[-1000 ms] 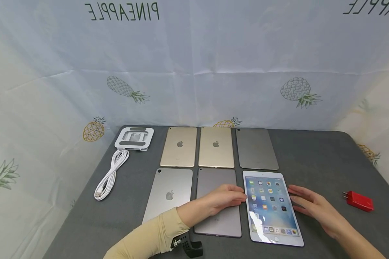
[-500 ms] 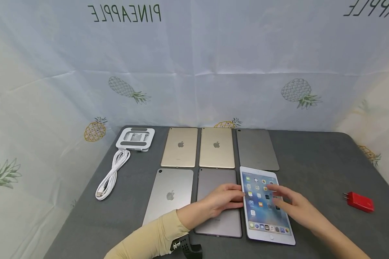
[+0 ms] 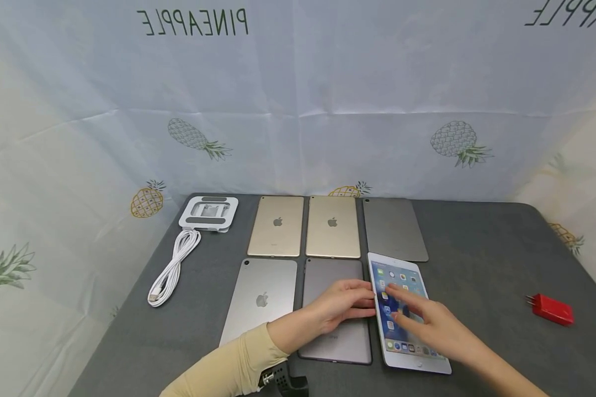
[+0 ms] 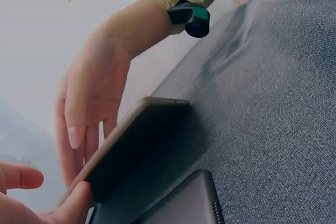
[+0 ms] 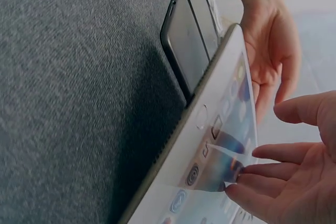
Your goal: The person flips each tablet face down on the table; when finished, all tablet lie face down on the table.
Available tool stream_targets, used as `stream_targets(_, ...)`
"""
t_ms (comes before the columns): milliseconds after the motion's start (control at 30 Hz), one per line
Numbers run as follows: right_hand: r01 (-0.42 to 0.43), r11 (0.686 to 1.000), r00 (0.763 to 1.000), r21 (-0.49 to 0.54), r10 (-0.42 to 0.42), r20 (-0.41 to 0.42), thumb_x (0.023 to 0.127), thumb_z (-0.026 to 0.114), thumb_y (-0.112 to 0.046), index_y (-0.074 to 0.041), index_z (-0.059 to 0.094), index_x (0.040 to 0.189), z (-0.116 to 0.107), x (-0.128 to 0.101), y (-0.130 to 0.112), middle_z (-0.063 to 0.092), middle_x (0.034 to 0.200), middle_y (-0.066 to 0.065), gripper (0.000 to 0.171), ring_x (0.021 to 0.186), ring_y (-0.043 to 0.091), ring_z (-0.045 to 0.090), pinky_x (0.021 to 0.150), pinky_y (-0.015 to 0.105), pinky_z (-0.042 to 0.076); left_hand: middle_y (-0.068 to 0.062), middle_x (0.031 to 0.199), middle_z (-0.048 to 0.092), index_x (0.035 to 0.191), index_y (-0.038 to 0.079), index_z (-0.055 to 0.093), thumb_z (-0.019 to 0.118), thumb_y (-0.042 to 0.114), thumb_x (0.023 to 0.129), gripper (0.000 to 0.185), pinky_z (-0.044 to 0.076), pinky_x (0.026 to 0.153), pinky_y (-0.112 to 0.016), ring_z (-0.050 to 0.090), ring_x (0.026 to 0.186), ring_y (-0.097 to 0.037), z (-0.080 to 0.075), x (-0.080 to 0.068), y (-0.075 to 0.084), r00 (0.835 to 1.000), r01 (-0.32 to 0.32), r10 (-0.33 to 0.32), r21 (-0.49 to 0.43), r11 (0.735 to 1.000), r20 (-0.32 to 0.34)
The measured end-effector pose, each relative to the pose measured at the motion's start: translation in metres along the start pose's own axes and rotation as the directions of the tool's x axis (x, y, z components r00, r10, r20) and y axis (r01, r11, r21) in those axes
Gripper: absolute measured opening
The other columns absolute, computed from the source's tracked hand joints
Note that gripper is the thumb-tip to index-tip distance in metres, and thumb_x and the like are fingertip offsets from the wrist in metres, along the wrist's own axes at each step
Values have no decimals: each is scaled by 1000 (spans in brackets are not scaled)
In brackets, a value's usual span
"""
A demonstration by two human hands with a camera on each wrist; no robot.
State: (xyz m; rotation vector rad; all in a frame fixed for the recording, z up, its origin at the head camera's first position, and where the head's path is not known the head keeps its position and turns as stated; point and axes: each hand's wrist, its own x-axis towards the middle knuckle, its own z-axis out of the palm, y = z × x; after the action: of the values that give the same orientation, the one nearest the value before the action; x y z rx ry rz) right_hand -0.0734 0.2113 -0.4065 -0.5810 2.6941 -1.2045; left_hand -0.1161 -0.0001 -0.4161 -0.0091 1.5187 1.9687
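A white-framed tablet [image 3: 392, 358], its screen lit with app icons, is raised at a slant off the table. My left hand [image 3: 340, 309] holds its left edge, and a digit shows against the underside in the left wrist view. My right hand [image 3: 434, 328] lies over the screen with fingers spread loosely. In the right wrist view those fingertips [image 5: 233, 190] are at the glass; contact is hard to tell. Beneath my left hand a purple-grey tablet [image 3: 333, 344] lies face down. A silver tablet [image 3: 253, 300] lies left of it.
Two gold tablets [image 3: 276, 234] [image 3: 333, 237] and a dark grey one [image 3: 394, 231] lie face down in the back row. A white folding stand [image 3: 208, 220] and coiled white cable [image 3: 171, 270] are at left. A red charger [image 3: 551, 309] sits at right on the grey table [image 3: 482, 248].
The white-framed tablet has shifted left and tilted up from the table. My right hand has moved from beside its right edge to over its screen. The left hand has barely moved.
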Motion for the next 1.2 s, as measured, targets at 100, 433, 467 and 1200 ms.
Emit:
stream_targets(100,5,1000,1000,-20,-5,-14,96,63,-26,-3,54,139,0,0,-5,49,143,18,49,125,38,50,91,49,50,-17,110,68,124,-11,58,57,1,95,31,55,85,-33,67,100,-25,-1,-2,2,999,-30,30,-5,1000,22)
stream_targets(433,-80,971,996,224,89,-29,94,67,-27,0,50,141,-2,5,-22,48,144,17,57,124,37,52,88,36,53,-24,115,66,124,-13,59,58,-4,94,31,54,86,-30,67,101,-24,3,-14,13,974,-221,216,80,972,63)
stream_targets(467,-97,962,994,255,106,-22,94,67,-26,0,49,141,-3,5,-24,47,144,18,57,124,37,52,88,36,54,-23,117,66,125,-11,59,59,-4,94,32,54,86,-29,67,103,-23,3,-15,14,966,-255,247,131,958,75)
stream_targets(1200,-176,798,981,576,189,39,98,59,-15,4,39,146,-21,4,-24,45,143,23,55,119,11,57,89,24,51,1,139,53,134,6,57,70,20,92,47,45,89,-12,53,118,-4,8,-17,20,789,-566,542,685,459,289)
